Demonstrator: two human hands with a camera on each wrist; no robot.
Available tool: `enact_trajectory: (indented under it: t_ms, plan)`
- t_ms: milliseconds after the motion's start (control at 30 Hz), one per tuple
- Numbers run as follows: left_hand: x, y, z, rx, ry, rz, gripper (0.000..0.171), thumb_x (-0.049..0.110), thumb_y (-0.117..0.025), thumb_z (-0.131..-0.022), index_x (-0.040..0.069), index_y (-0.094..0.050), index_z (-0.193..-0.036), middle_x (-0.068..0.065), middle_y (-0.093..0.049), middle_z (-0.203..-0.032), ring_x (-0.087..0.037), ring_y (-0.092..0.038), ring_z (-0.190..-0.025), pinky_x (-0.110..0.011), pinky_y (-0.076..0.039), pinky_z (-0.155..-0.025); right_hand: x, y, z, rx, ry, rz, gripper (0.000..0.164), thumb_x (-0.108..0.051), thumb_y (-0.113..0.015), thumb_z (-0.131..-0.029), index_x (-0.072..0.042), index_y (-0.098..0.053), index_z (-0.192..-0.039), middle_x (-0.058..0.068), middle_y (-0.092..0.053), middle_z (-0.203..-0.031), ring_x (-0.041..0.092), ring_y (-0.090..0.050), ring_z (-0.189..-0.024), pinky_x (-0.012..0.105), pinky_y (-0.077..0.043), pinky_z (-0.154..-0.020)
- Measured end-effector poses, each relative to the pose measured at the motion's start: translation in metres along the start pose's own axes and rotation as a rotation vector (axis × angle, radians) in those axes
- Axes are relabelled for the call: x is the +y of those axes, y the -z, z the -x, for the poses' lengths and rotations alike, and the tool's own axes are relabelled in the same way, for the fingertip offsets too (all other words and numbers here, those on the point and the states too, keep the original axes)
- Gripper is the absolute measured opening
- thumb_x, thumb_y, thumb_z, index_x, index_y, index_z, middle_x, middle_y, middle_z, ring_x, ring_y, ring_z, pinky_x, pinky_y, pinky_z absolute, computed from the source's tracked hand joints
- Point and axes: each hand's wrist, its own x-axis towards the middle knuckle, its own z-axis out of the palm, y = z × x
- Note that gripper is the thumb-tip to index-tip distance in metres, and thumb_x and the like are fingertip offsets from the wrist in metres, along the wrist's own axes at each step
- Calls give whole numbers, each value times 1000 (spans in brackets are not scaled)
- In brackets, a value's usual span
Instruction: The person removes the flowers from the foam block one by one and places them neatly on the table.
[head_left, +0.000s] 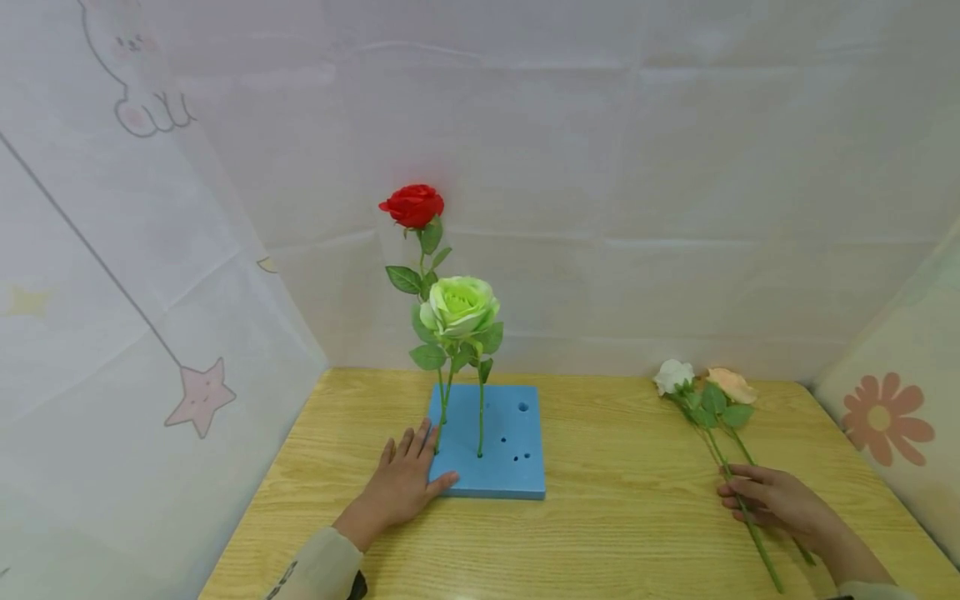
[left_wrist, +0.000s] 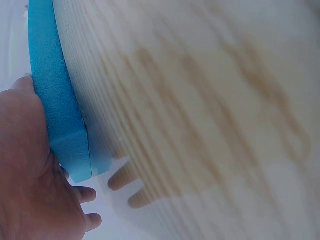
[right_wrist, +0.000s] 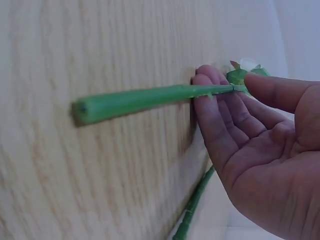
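My left hand [head_left: 401, 483] rests with spread fingers against the left edge of a blue foam block [head_left: 491, 475], its thumb at the front corner. In the left wrist view the palm [left_wrist: 35, 185] lies along the block's side. A red rose [head_left: 412, 206] and a light green rose [head_left: 460, 307] stand upright on stems set in the block's holes. My right hand [head_left: 776, 500] pinches the green stem of a white rose [head_left: 673, 377] between thumb and fingers. In the right wrist view the stem's cut end [right_wrist: 82, 111] points away from the hand.
A peach rose [head_left: 731, 386] lies on the wooden table [head_left: 615, 500] beside the white one, its stem passing under my right hand. Several holes [head_left: 522, 407] show in the block's right part. Pale cloth [head_left: 570, 208] hangs behind and along both sides.
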Motion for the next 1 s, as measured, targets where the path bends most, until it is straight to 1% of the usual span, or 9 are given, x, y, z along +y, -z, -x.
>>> enact_trajectory:
  t_ms: [67, 233, 367, 433, 500, 667, 767, 867, 1000]
  plan:
    - [0, 0, 0, -1, 2, -2, 95, 76, -32, -97, 11, -15, -164, -13, -9, -170, -44, -19, -152, -69, -18, -116, -4, -1, 2, 29, -8, 60, 78, -27, -50, -109, 23, -7, -151, 13, -69, -123, 21, -69, -110, 39, -58, -89]
    - [0, -1, 0, -5, 6, -1, 95, 76, -32, -97, 11, -15, -164, -12, -9, -170, -44, -19, -152, -69, -17, -116, -16, -4, 6, 140, -54, 208, 68, -34, -47, -110, 17, -29, -151, 32, -55, -139, 34, -65, -116, 45, -57, -90]
    - [0, -1, 0, -6, 6, 2, 95, 76, -32, -97, 12, -14, -164, -12, -8, -170, -44, -19, -152, -69, -17, -116, -22, -5, 9, 178, -61, 252, 68, -38, -47, -109, 13, -33, -152, 33, -51, -143, 39, -62, -120, 47, -55, -94]
    - [0, 0, 0, -8, 6, -1, 95, 76, -31, -97, 12, -14, -164, -12, -7, -170, -44, -18, -152, -69, -17, -117, -25, -7, 10, 182, -33, 270, 68, -38, -46, -110, 13, -31, -152, 34, -49, -144, 40, -62, -121, 47, -55, -95]
    - [0, 0, 0, -8, 8, -3, 95, 76, -31, -97, 12, -13, -165, -12, -7, -170, -44, -18, -152, -69, -17, -117, -28, -11, 11, 199, -4, 282, 68, -37, -46, -110, 13, -31, -152, 34, -47, -146, 38, -62, -121, 45, -55, -95]
    - [1, 2, 1, -12, 12, 13, 93, 74, -34, -98, 12, -14, -164, -12, -7, -170, -44, -18, -153, -69, -16, -117, -38, -26, 11, 222, 91, 292, 64, -34, -48, -109, 13, -35, -150, 33, -49, -144, 18, -67, -112, 40, -56, -93]
    - [2, 4, 2, -15, 11, 31, 92, 72, -36, -99, 12, -15, -164, -12, -7, -170, -44, -17, -152, -70, -16, -117, -44, -37, 10, 199, 128, 276, 62, -32, -49, -109, 13, -37, -149, 32, -51, -143, 8, -66, -107, 39, -56, -93]
    - [3, 5, 3, -17, 10, 38, 91, 72, -37, -99, 11, -15, -164, -12, -7, -170, -44, -17, -153, -70, -15, -117, -50, -48, 8, 181, 137, 259, 61, -33, -50, -109, 11, -39, -149, 30, -50, -145, 5, -65, -107, 39, -55, -95]
    - [3, 5, 3, -15, 9, 37, 91, 72, -37, -99, 11, -16, -164, -13, -7, -170, -45, -17, -152, -69, -15, -117, -54, -59, 5, 173, 158, 249, 60, -33, -50, -109, 9, -40, -150, 30, -50, -145, 10, -66, -110, 41, -55, -96]
